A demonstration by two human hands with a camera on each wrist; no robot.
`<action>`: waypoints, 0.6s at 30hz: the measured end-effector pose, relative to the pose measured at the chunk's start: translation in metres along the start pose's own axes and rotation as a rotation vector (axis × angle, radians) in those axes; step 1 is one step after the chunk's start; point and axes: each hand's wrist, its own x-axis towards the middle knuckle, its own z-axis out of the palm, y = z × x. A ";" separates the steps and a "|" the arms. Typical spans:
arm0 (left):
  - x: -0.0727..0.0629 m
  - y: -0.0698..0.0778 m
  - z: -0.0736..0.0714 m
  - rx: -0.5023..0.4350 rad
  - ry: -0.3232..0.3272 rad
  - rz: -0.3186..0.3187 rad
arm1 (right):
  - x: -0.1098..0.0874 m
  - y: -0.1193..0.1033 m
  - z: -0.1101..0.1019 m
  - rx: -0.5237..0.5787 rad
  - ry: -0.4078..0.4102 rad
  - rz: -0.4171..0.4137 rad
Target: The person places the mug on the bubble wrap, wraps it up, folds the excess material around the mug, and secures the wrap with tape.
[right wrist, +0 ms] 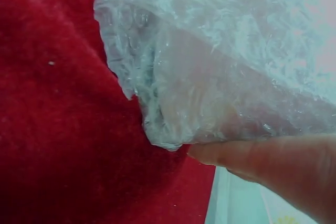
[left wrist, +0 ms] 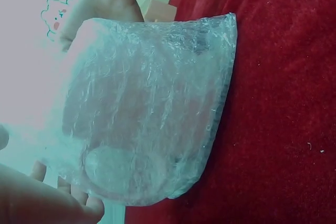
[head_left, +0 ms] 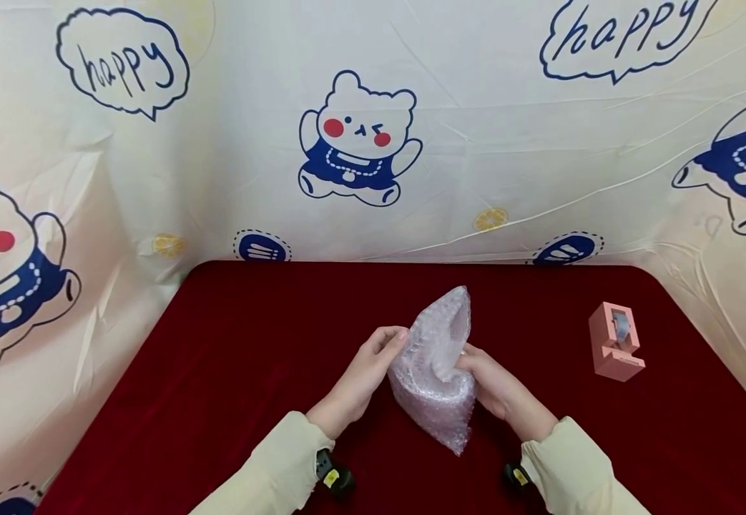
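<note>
Clear bubble wrap (head_left: 433,408) is bundled into a pouch-like shape, held above the red tabletop between both hands. My left hand (head_left: 365,368) grips its left side, thumb on the near face. The right hand (head_left: 498,386) holds the opposite side, its thumb at the upper fold. Through the bubble wrap (left wrist: 152,87) in the left wrist view shows a faint ring-like outline; what lies inside cannot be made out. In the right wrist view, fingers of the right hand (right wrist: 273,166) lie under the bubble wrap's (right wrist: 220,56) lower edge.
A pink tape dispenser (head_left: 616,343) with a roll of tape stands at the right of the table. Dark red cloth (head_left: 250,357) covers the table. Behind and at both sides hangs a white printed curtain (head_left: 475,157) with cartoon bears.
</note>
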 end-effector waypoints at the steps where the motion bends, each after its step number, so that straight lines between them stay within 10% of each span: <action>1: 0.000 0.000 0.000 0.000 -0.001 -0.003 | 0.001 -0.001 0.001 -0.010 0.019 0.003; 18: 0.002 0.007 0.000 -0.049 -0.027 -0.062 | 0.010 0.000 0.005 -0.196 0.297 -0.033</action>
